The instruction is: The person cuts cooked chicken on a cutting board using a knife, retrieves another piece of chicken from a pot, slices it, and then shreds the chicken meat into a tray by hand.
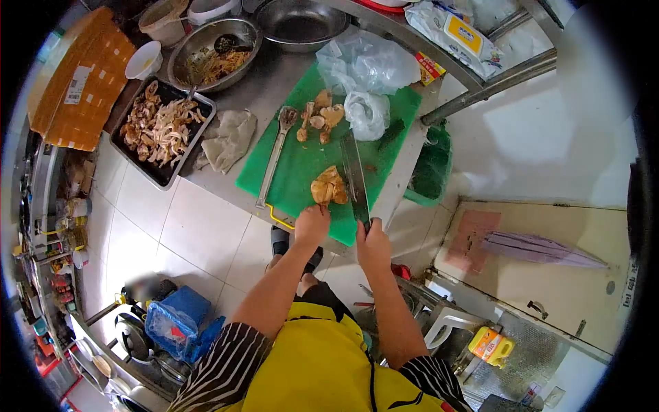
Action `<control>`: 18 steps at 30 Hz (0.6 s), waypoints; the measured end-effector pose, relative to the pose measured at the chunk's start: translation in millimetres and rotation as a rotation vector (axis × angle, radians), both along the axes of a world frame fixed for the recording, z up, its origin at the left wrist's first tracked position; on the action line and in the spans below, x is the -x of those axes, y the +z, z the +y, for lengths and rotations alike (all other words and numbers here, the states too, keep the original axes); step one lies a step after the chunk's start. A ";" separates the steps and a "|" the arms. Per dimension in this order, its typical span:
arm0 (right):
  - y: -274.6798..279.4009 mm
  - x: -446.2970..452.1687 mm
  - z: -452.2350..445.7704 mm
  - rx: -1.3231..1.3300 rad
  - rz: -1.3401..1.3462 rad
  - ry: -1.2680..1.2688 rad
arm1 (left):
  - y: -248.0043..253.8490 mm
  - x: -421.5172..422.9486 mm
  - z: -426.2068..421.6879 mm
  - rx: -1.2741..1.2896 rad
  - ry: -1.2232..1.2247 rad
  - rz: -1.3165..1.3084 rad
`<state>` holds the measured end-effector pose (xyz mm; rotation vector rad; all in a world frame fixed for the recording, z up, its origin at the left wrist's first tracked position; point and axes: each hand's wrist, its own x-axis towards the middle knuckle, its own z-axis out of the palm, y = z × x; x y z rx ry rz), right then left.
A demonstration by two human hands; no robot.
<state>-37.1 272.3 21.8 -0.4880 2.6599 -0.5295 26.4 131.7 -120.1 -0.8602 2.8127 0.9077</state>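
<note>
My left hand (312, 224) is closed at the near end of a browned piece of cooked chicken (329, 186) on the green cutting board (288, 175). In my right hand (373, 242) is the handle of a long, wide-bladed kitchen knife (355, 175). Its blade points away from me, close along the right side of the chicken. Farther up the board lie several bones and meat scraps (321, 118). A long-handled metal spoon (274, 154) lies to their left, its bowl smeared brown. Clear plastic bags (367, 113) cover part of the board's far right.
A black tray (165, 184) of shredded meat stands left, beside a crumpled cloth (228, 141). Behind it are a steel bowl (250, 65) with food and a ladle, and another steel bowl (302, 47). A metal shelf leg (491, 86) rises at the right; a green bin (431, 168) stands below.
</note>
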 end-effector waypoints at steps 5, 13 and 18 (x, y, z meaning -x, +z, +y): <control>21.5 -15.2 0.6 0.040 0.070 0.080 | 15.5 -1.3 2.0 0.025 -0.052 -0.036; 27.9 1.6 -4.6 -0.043 0.063 0.106 | 18.6 0.8 6.7 -0.052 0.100 0.005; 45.0 -5.6 -5.9 0.065 0.100 0.043 | 20.1 -2.4 9.1 -0.062 0.147 0.040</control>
